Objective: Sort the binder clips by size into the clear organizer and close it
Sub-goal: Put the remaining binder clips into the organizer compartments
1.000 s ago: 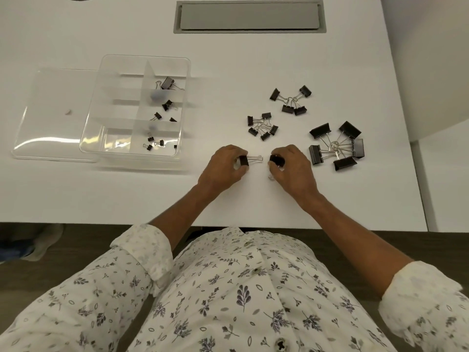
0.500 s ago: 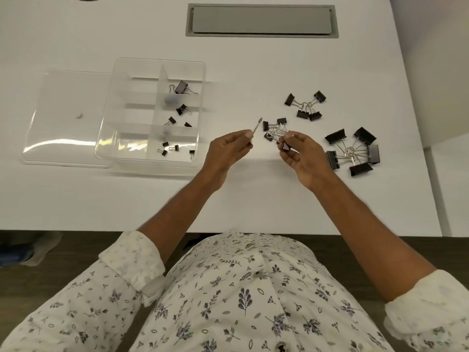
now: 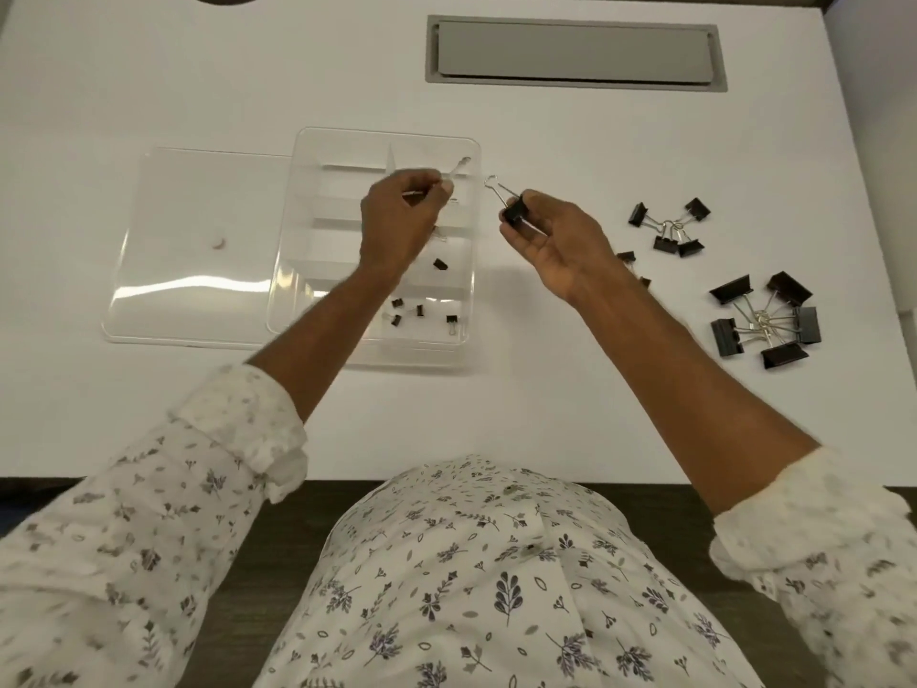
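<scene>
While both forearms reach out from rolled floral sleeves (image 3: 238,439) over the white table (image 3: 496,399), the clear organizer (image 3: 297,270) serves as the landmark, sitting left of centre with its lid (image 3: 188,250) lying flat against its left side. At the organizer's near end, one right-hand compartment holds four tiny binder clips (image 3: 419,312); a slightly bigger clip (image 3: 439,264) lies one compartment farther. Well to the organizer's right, nearest the person, a cluster of large clips (image 3: 764,322) rests with handles linked. Beyond that, still right of the organizer, lies a cluster of medium clips (image 3: 670,228), and a couple more clips peek out from behind the right wrist. Above the organizer's far-right compartments, the left hand (image 3: 397,221) hovers with fingertips pinched on something thin and silvery (image 3: 454,172), too blurred to identify. Just past the organizer's right edge, the right hand (image 3: 551,240) is raised, thumb and fingers clamped on a black binder clip (image 3: 513,211), whose wire handle points toward the organizer. Far beyond the organizer, a grey cable hatch (image 3: 575,54) is set into the tabletop.
</scene>
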Motion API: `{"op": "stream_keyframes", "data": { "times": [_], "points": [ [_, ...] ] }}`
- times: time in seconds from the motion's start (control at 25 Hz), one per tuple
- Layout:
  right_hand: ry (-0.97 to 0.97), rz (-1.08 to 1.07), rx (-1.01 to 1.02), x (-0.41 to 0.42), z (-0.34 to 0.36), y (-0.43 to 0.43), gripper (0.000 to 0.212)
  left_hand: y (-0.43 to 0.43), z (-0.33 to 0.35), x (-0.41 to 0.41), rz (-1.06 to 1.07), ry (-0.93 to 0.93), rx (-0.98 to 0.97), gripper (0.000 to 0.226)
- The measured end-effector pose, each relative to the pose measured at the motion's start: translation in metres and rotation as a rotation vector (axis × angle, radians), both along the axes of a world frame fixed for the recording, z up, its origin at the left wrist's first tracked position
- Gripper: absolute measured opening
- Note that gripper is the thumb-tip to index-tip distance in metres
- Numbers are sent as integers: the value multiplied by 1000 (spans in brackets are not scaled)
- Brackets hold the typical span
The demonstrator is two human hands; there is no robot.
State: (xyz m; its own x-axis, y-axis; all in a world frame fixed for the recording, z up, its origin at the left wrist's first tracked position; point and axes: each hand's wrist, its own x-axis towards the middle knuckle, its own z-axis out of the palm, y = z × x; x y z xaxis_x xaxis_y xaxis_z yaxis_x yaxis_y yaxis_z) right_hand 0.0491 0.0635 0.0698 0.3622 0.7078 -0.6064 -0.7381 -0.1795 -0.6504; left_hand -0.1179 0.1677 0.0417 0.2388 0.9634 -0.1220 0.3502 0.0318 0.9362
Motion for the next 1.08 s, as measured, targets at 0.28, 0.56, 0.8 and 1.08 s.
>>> {"op": "stream_keyframes", "data": {
  "times": [0.28,0.56,0.8,1.08],
  "points": [
    [-225,107,-33,-33,7,80,23,65,-18,-4,-74,245,180,36],
    [-458,140,-36,-26,-6,68,13,61,-37,-9,-124,139,199,31],
    [-579,79,-53,-8,-19,25,19,21,-32,-2,-227,90,287,28],
    [-697,18,-74,46,-28,-43,18,-48,-27,46,-400,69,343,28]
  ]
}}
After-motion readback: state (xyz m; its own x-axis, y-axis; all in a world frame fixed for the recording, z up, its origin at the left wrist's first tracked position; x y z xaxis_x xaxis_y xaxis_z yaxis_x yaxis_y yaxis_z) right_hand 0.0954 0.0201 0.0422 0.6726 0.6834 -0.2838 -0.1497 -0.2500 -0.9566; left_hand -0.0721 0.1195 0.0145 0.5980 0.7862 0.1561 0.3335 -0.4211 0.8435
